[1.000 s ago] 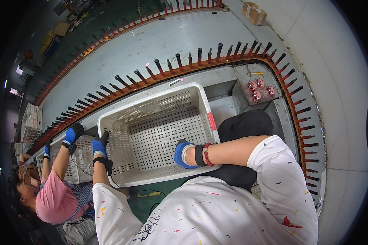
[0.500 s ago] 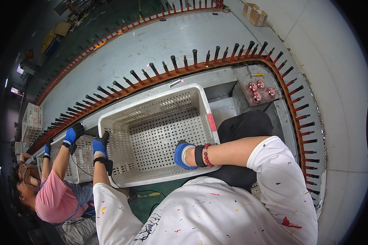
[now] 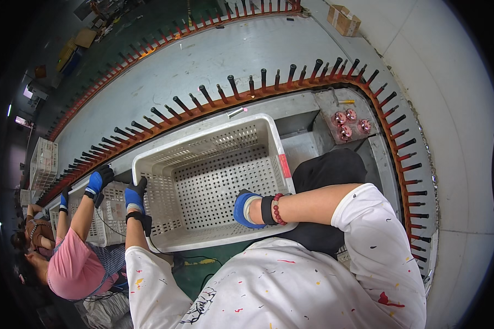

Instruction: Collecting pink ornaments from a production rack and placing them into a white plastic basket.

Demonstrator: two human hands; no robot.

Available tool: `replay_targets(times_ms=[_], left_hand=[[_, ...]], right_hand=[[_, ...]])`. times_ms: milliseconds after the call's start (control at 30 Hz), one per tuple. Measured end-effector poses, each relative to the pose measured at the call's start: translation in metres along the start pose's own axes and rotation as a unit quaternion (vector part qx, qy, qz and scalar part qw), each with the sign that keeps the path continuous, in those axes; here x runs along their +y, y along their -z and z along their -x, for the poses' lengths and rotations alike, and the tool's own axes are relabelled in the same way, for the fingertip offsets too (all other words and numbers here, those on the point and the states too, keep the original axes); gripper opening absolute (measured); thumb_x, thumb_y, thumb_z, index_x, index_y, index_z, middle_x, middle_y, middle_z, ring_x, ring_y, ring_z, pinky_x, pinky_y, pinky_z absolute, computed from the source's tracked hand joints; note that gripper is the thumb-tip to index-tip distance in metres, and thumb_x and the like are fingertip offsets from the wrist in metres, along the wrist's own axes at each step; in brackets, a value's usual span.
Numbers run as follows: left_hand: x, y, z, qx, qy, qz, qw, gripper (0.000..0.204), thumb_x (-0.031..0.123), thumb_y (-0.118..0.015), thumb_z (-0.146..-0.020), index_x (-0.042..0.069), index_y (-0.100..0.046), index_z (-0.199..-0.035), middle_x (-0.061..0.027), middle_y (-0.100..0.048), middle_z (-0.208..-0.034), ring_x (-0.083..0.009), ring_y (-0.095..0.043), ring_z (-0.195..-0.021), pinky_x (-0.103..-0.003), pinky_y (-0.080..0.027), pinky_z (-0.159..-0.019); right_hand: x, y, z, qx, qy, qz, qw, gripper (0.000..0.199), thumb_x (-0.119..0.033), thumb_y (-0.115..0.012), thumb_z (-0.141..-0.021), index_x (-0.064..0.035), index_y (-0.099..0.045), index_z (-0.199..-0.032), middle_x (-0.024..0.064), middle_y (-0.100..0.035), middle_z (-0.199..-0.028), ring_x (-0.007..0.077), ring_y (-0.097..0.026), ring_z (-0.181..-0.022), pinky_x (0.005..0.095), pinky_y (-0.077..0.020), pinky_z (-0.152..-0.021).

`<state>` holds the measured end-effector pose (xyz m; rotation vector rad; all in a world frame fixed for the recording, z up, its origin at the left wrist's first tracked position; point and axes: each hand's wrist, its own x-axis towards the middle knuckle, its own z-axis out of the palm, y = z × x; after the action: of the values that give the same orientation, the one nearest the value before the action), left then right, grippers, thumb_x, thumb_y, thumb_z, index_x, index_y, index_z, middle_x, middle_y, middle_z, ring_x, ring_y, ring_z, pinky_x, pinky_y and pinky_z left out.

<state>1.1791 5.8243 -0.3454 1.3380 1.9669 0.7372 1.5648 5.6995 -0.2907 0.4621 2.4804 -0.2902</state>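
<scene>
– Resting on the white crate's (image 3: 214, 239) left rim (image 3: 135, 169), is the left hand (image 3: 134, 198) clenched?
– Can't tell; its gloved fingers (image 3: 141, 185) lie over the edge
– And the right hand (image 3: 247, 209)?
– Over the crate's near right corner, fingers mostly hidden, grip unclear
– What's around?
– The crate sits before the person's torso (image 3: 274, 285); beyond curves a rail (image 3: 291, 85) of pegs (image 3: 232, 86); four shiny pink balls (image 3: 345, 132) lie to the right

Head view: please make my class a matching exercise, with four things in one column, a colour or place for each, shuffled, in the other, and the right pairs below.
Things
1. Large crate
2. Shiny balls
3. Cardboard box at upper right
4. Left hand

Colours and places
A. Pink
B. At the crate's left end
C. Whitish
D. Brown

Right pairs: 1-C, 2-A, 3-D, 4-B
</scene>
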Motion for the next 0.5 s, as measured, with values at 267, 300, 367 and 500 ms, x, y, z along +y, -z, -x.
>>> replay_targets(times_ms=[267,300,367,500], left_hand=[[-0.005,0.001,-0.001,-0.001,0.002,0.006,1.0,0.04,0.035,-0.068,-0.078,0.003,-0.065,-0.102,-0.0038,-0.064,-0.074,-0.0122,-0.054,-0.061,-0.03,-0.043,-0.056],[-0.006,0.001,-0.002,-0.001,0.002,0.0,1.0,0.04,0.035,-0.068,-0.078,0.003,-0.065,-0.101,-0.0038,-0.063,-0.074,-0.0122,-0.054,-0.06,-0.03,-0.043,-0.055],[-0.007,0.001,-0.003,-0.001,0.002,-0.006,1.0,0.04,0.036,-0.068,-0.077,0.003,-0.065,-0.1,-0.0038,-0.063,-0.073,-0.0122,-0.054,-0.059,-0.03,-0.043,-0.054],[-0.001,0.0,-0.001,-0.002,0.009,-0.007,1.0,0.039,0.036,-0.068,-0.077,0.003,-0.065,-0.099,-0.004,-0.063,-0.072,-0.0121,-0.054,-0.059,-0.03,-0.043,-0.053]], right_hand=[[-0.001,0.002,-0.001,-0.009,0.0,-0.003,1.0,0.024,-0.02,-0.063,-0.075,-0.0172,-0.072,-0.097,0.0013,-0.069,-0.095,0.0194,-0.066,-0.083,0.037,-0.0499,-0.063],[-0.001,0.002,-0.001,-0.009,0.0,-0.003,1.0,0.024,-0.02,-0.063,-0.075,-0.0172,-0.072,-0.097,0.0013,-0.069,-0.095,0.0194,-0.066,-0.083,0.037,-0.0499,-0.063],[-0.001,-0.001,-0.001,0.004,-0.001,-0.005,1.0,0.024,-0.019,-0.063,-0.075,-0.0176,-0.072,-0.097,0.001,-0.069,-0.095,0.0196,-0.066,-0.082,0.0372,-0.0495,-0.062],[-0.001,-0.002,-0.001,0.007,-0.001,-0.004,1.0,0.024,-0.02,-0.063,-0.075,-0.0178,-0.072,-0.097,0.001,-0.069,-0.095,0.0196,-0.066,-0.081,0.0372,-0.0492,-0.061]])
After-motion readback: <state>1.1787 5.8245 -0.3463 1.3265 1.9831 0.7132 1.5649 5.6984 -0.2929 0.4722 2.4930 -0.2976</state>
